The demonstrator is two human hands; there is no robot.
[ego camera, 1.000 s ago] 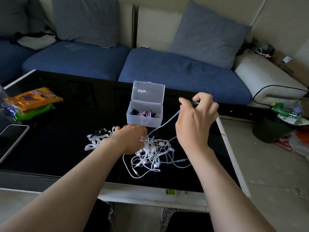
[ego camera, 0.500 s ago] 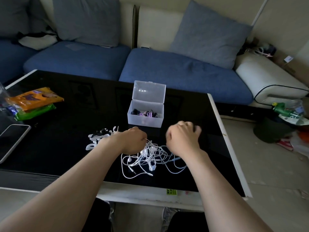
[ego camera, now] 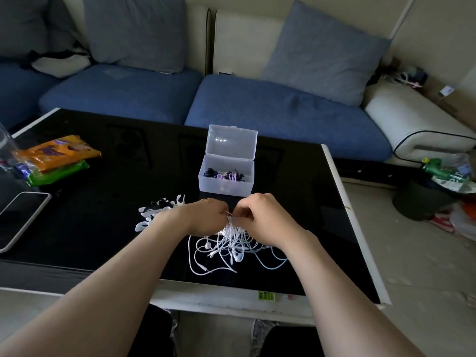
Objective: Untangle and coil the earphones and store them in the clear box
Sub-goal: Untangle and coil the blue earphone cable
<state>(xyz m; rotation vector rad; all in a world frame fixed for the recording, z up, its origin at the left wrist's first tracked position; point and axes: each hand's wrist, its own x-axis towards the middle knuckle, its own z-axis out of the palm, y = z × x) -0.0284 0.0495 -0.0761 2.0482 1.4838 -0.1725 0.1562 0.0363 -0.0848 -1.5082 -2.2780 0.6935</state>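
Both hands, left (ego camera: 206,217) and right (ego camera: 262,217), are pinching the earphones (ego camera: 226,243) just before the box (ego camera: 226,181), fingers curled on the knot. Untangling is underway; next, I judge, one cord needs teasing free.

black table (ego camera: 103,228) | on it: clear box (ego camera: 226,188), tangled earphones (ego camera: 226,251), white clips (ego camera: 148,211), snack packets (ego camera: 56,153), phone (ego camera: 20,217)

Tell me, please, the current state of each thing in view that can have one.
clear box, lid open and standing up, dark and purple items inside.
white earphones, tangled, bunch partly lifted off the black table.
left hand, pinches the cords at the top of the tangle.
right hand, pinches the same cords beside it.
phone, face up, screen dark.
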